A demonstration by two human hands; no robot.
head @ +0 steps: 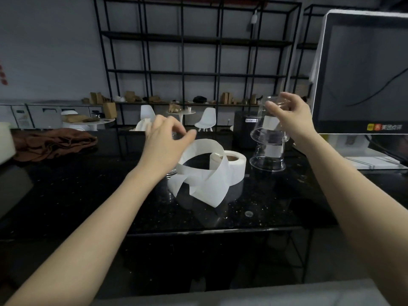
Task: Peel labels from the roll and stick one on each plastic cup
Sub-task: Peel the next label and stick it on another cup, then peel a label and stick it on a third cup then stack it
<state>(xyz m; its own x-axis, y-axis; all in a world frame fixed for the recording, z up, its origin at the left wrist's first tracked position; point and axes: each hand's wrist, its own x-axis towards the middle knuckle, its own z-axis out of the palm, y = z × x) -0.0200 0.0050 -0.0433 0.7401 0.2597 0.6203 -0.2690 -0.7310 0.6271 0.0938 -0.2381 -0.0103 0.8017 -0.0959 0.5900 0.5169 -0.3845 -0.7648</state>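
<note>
Two inverted empty cups (267, 160): right hand (289, 113) grips upper cup (268, 129); left hand (163, 140) slack beside roll (234, 166).

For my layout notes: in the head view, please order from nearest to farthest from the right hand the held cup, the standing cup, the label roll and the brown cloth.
1. Held cup, gripped by the right hand.
2. Standing cup, directly below it.
3. Label roll, left of that cup.
4. Brown cloth, far left.
</note>
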